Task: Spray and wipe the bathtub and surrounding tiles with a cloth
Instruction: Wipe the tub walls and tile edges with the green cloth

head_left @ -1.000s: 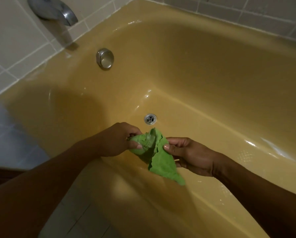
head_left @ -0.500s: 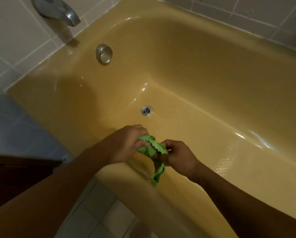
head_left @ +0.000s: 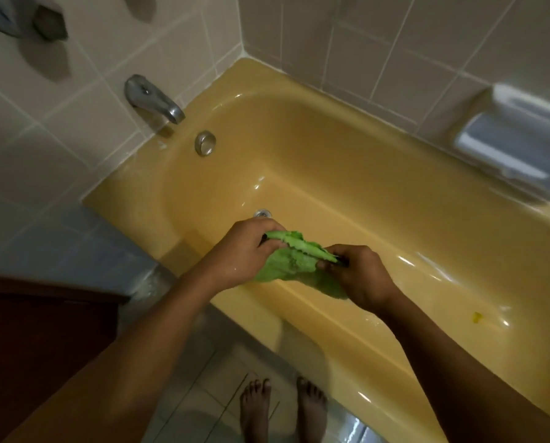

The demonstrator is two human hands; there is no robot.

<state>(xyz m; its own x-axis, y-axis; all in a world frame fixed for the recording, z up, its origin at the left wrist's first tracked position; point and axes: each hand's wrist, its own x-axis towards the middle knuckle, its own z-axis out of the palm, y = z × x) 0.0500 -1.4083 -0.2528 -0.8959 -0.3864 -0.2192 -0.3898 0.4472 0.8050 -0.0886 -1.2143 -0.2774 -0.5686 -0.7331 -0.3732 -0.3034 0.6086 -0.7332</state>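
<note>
Cloth (head_left: 294, 263) now spreads wider between both hands (head_left: 240, 251) (head_left: 361, 276), near drain (head_left: 263, 213).

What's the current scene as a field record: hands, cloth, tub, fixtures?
left hand: grips one end of green cloth
right hand: grips the other end
cloth position: over near rim of bathtub; contact unclear
drain: just beyond left hand, partly hidden
spout: on tiled wall, above overflow plate

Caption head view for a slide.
A green cloth gripped by left hand and right hand over the yellow bathtub.
</note>
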